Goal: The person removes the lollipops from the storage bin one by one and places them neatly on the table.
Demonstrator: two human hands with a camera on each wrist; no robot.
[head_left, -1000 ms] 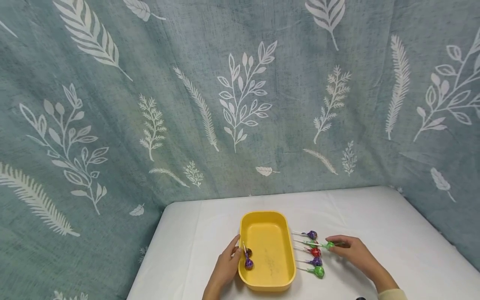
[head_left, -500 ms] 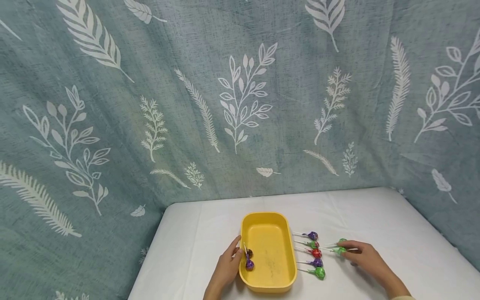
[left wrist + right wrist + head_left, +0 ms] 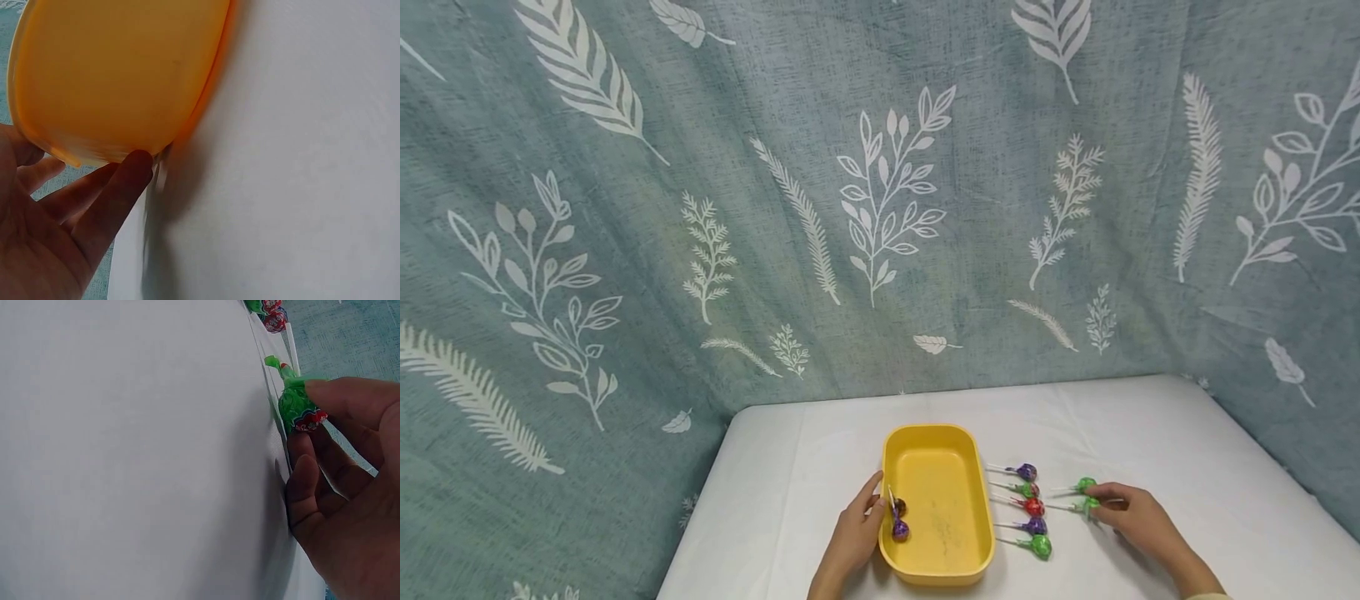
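A yellow tray (image 3: 936, 571) stands on the white-covered table, with a purple lollipop (image 3: 900, 530) and a dark-wrapped one at its left inside. My left hand (image 3: 853, 533) rests against the tray's left wall; in the left wrist view its extended fingers (image 3: 119, 200) touch the outside. My right hand (image 3: 1135, 515) pinches a green lollipop (image 3: 1086, 505) by its wrapped head, low over the table, stick pointing left. Just behind it lies another green lollipop (image 3: 1084, 484), close to the fingertips. In the right wrist view the thumb (image 3: 344, 397) lies on the green wrapper.
Right of the tray is a column of several lollipops: a purple one (image 3: 1027, 472) at the back, a green-and-red one, a red one (image 3: 1033, 507), another purple one (image 3: 1036, 526) and a green one (image 3: 1040, 547) in front. A leaf-patterned curtain (image 3: 910, 208) hangs behind the table.
My right hand has moved right with the green lollipop, away from the column, and lowered it in front of the other green one. The left hand has kept its place at the tray.
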